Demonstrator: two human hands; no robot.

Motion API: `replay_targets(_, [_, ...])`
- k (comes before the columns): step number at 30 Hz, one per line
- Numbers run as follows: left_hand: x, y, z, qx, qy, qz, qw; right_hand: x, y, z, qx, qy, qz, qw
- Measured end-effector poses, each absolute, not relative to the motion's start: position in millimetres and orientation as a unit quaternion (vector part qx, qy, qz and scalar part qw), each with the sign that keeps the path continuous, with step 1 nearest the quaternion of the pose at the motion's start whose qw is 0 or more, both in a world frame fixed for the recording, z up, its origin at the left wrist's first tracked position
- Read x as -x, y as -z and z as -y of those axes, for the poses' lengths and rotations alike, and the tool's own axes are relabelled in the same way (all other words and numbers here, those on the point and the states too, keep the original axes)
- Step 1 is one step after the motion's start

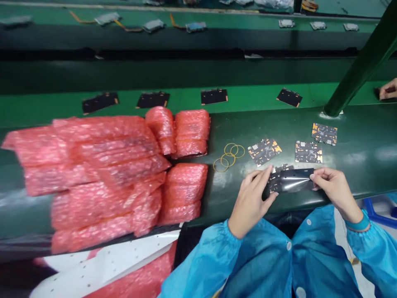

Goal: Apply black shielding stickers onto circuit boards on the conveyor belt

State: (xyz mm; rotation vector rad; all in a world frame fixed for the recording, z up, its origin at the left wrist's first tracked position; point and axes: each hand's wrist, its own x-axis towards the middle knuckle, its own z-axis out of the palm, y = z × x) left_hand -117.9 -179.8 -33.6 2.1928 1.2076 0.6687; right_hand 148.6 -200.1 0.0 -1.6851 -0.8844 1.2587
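Left hand [250,203] pressed against the left end, right hand [335,190] pinching the right end between thumb and forefinger: a film-covered black circuit board [290,181] held at the near edge of the dark green tabletop [362,165]. Print too small to read.

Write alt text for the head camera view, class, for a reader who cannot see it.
The left hand and right hand hold a dark circuit board with shiny film over a dark green bench. Three more boards lie just beyond, beside rubber bands and a large heap of pink bubble bags.
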Motion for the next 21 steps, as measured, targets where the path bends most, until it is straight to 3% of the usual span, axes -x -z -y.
replay_targets(7, [123,30,200,-0.823,-0.244,-0.431,0.279,-139,1,215,0.694,-0.506,0.338,0.384])
replay_targets(21, [148,33,215,-0.875,-0.235,-0.374,0.197,-122,-9,213,0.725,-0.469,0.374,0.338])
